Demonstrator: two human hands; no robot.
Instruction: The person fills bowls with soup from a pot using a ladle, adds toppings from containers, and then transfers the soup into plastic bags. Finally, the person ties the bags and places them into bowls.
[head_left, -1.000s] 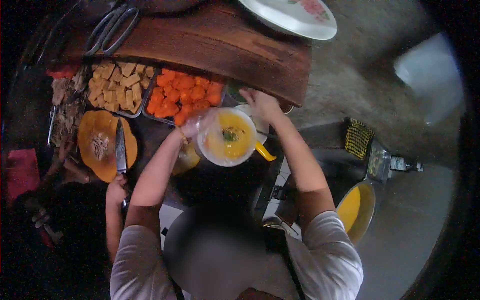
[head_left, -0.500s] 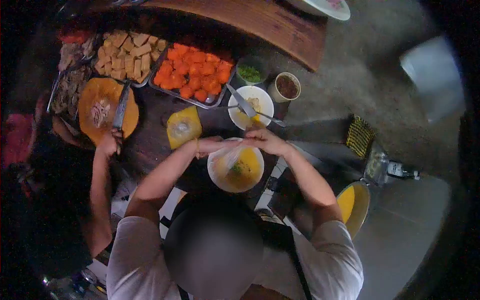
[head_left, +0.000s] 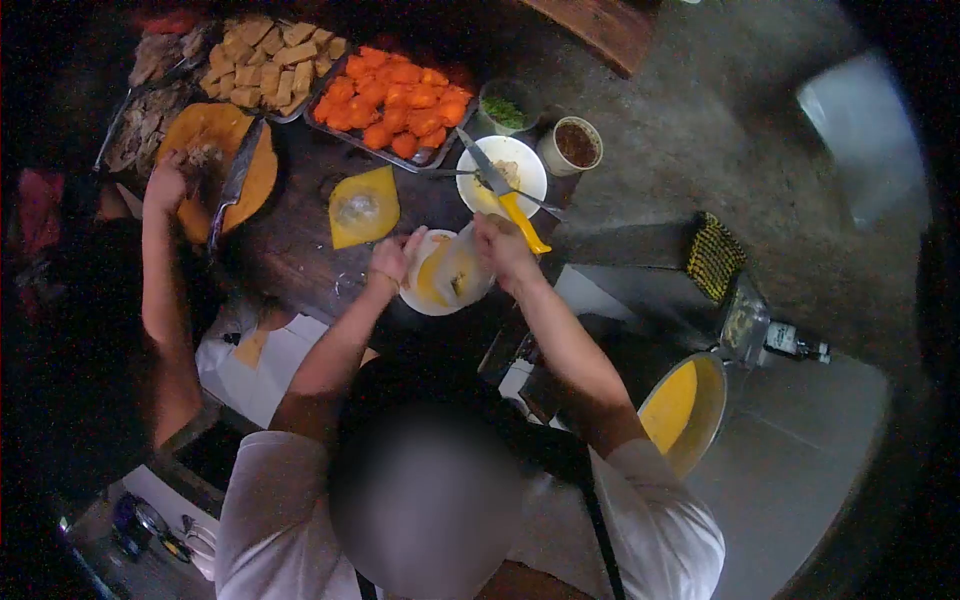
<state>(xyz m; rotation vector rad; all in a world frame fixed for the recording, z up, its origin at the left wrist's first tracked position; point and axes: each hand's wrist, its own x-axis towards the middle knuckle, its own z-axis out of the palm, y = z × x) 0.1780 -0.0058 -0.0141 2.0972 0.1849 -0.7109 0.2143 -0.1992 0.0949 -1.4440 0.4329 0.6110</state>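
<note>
A white bowl sits at the table's near edge between my hands. At its left rim is my left hand, with fingers closed on the edge. My right hand pinches the gathered top of a clear plastic bag at the bowl's right side. Yellow liquid with dark green bits shows through the bag, which is tilted and partly over the bowl. Just beyond my right hand, a yellow-handled knife and another utensil lie across a second white bowl with pale food in it.
Trays of tofu-like cubes and orange pieces stand at the back, beside chopped greens and a dark-filled cup. A yellow packet lies left. A co-worker's hand is over a round chopping board. A pot stands right.
The bag has shifted from covering the bowl to its right side, with liquid gathered in it. My hands have moved apart. The co-worker's hand has moved left across the board.
</note>
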